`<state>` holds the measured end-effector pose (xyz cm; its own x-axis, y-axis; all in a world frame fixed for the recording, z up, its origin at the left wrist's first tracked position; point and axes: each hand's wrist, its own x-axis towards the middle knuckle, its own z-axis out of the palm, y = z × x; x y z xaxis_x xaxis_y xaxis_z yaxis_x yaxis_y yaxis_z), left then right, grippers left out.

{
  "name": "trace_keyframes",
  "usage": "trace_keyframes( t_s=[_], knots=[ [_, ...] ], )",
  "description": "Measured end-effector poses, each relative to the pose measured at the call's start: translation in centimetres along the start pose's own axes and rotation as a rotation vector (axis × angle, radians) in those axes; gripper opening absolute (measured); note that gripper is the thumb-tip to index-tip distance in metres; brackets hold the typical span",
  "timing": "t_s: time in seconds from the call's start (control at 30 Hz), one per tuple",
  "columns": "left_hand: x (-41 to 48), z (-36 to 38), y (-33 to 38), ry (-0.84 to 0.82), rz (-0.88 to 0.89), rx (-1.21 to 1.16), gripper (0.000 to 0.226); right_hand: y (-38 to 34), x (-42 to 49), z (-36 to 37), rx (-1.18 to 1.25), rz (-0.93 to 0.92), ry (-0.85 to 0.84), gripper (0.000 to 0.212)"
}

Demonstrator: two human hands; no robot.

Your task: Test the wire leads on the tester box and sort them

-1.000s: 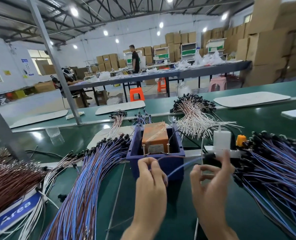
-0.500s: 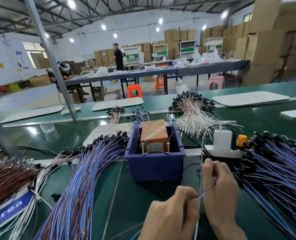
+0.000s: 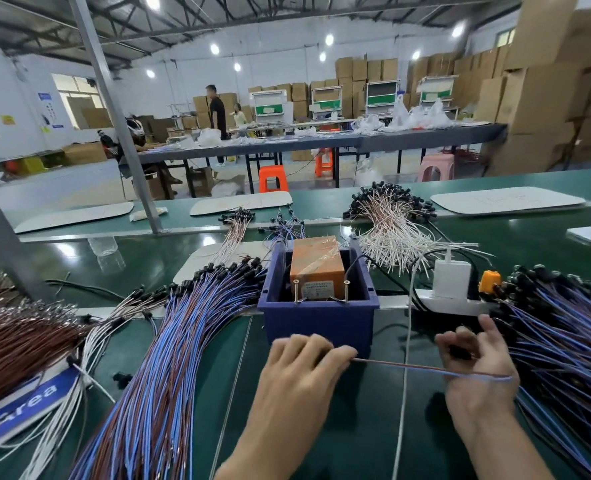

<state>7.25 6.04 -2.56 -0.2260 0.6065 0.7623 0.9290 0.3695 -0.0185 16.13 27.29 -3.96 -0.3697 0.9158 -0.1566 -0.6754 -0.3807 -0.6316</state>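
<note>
One wire lead (image 3: 418,367) spans btwn the hands, long axis 9-to-3. L hand (image 3: 301,368) pinches one end; R hand (image 3: 477,372) grips the other, prob. its black plug. At 12 from L hand, nearer it, sits the tester box (image 3: 316,268).

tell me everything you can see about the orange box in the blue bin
The orange box is a rectangular unit wrapped in glossy clear film, with a pale label low on its near face. It stands upright inside the blue plastic bin, rising above the near rim. Two upright metal screws stand before it, and a black wire curves in at its right. The left hand and right hand hold a wire lead nearer the camera, not touching the box.
</note>
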Motion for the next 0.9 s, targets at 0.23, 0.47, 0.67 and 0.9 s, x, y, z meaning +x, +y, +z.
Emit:
trace_keyframes(
  t_s=[0.23, 0.47, 0.67, 0.9],
  knots=[
    [-0.4, 0.2, 0.2, 0.09, -0.032, 0.025, 0.043, 1.0, -1.9, 1.3, 0.072, 0.281, -0.384, 0.034],
    [-0.6, 0.9, 1.5, 0.143, 0.08, -0.068, 0.024, 3.2, -4.2, 1.3, -0.465, 0.116, -0.673, 0.027],
    [-0.5, 1.1, 2.2, 0.131, 0.154, -0.133, 0.017, 4.5, -5.0, 1.1, -0.537, 0.022, -0.917, 0.035],
    [-0.5, 1.2, 2.7, 0.154, 0.11, -0.218, 0.012, 5.1, -4.7, 0.1, -0.748, -0.141, -0.83, 0.033]
  ],
)
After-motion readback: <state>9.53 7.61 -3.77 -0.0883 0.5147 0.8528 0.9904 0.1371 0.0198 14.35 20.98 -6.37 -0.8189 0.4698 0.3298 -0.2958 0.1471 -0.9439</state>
